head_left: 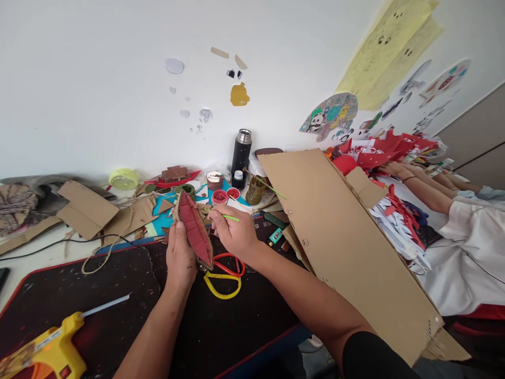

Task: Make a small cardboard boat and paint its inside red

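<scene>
My left hand [180,255] grips a small boat-shaped cardboard piece [196,231] by its edge, tilted up over the mat. Its inner face is painted red, and the cardboard rim shows brown. In my right hand [234,231] is a thin paintbrush with a green handle [231,217], pinched between the fingers; its tip points at the boat's edge, and I cannot tell whether it touches. Scissors with red and yellow handles [223,295] lie just below both hands. Open jars of red paint [220,197] and green paint [186,190] stand behind the boat.
A yellow glue gun [59,345] lies at lower left. A large cardboard sheet [351,247] leans across the right side. A black thermos [242,150] stands by the wall, near a murky water jar [255,190]. Another person's arm [426,187] reaches in at right among red paper scraps.
</scene>
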Motion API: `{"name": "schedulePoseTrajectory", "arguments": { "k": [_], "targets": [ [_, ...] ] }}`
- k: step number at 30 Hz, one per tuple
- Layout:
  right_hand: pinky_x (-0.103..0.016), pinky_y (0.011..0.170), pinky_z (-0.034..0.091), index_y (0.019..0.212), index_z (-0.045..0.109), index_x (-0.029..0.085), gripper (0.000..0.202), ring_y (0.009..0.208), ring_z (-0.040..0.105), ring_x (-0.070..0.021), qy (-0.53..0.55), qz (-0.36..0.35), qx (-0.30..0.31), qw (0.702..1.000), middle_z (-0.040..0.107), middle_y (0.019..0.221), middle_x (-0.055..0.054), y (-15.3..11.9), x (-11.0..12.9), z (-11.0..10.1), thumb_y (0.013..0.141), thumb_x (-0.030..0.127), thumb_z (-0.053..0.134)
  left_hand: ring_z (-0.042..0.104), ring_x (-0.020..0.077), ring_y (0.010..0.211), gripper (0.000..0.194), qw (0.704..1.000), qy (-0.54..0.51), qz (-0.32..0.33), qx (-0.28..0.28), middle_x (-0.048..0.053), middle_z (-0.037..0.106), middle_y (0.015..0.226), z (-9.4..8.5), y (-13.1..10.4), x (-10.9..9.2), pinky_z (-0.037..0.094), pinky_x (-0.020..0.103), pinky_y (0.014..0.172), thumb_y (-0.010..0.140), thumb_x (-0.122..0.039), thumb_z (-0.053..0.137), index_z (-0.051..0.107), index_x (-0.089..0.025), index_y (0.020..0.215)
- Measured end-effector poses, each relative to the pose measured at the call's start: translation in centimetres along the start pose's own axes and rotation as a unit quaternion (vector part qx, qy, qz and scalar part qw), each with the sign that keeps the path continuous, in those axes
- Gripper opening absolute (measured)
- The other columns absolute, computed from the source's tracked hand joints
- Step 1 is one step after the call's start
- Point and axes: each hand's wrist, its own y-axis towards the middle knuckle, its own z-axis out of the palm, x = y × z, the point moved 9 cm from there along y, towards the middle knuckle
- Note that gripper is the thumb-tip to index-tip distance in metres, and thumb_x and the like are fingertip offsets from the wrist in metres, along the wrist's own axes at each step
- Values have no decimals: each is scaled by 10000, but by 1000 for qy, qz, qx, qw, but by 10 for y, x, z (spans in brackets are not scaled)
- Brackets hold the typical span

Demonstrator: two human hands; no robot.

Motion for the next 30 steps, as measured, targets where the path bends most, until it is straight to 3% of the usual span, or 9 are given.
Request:
{"name": "schedulePoseTrajectory", "arguments": {
  "k": [4,15,18,23,30],
  "targets": [
    [-257,729,518,1000,710,219,383,759,726,-174,-21,-27,-1,999,744,803,-31,1,6,3,1182,405,429,550,306,1475,638,995,96,28,31,132,648,1546,7,-4,-10,340,417,1284,1087,-663,468,681,-207,1480],
    [-254,714,509,1012,724,215,386,747,728,-169,-65,-48,3,997,761,808,-28,-1,5,5,1187,400,433,451,317,1590,657,994,95,33,45,121,557,1669,11,-5,-16,277,424,1337,1082,-644,501,621,-211,1562],
    [-261,734,516,1008,720,209,386,767,735,-177,-68,-65,6,995,764,818,-38,0,9,7,1183,404,437,463,321,1580,654,994,87,42,50,122,579,1647,10,-4,-13,282,440,1335,1077,-649,510,621,-224,1560],
    [-253,708,520,1012,715,219,376,747,733,-168,-51,-38,-2,998,759,812,-28,-1,2,0,1188,389,429,516,336,1524,658,995,92,32,22,137,632,1569,3,-1,-8,311,474,1318,1060,-691,505,665,-221,1492],
    [-251,699,535,989,695,225,403,741,733,-161,-20,-33,5,999,747,809,-25,-1,4,0,1193,418,406,619,345,1385,669,992,120,26,19,156,698,1436,3,-2,-12,392,494,1258,1070,-710,449,687,-190,1417]
  ]
}}
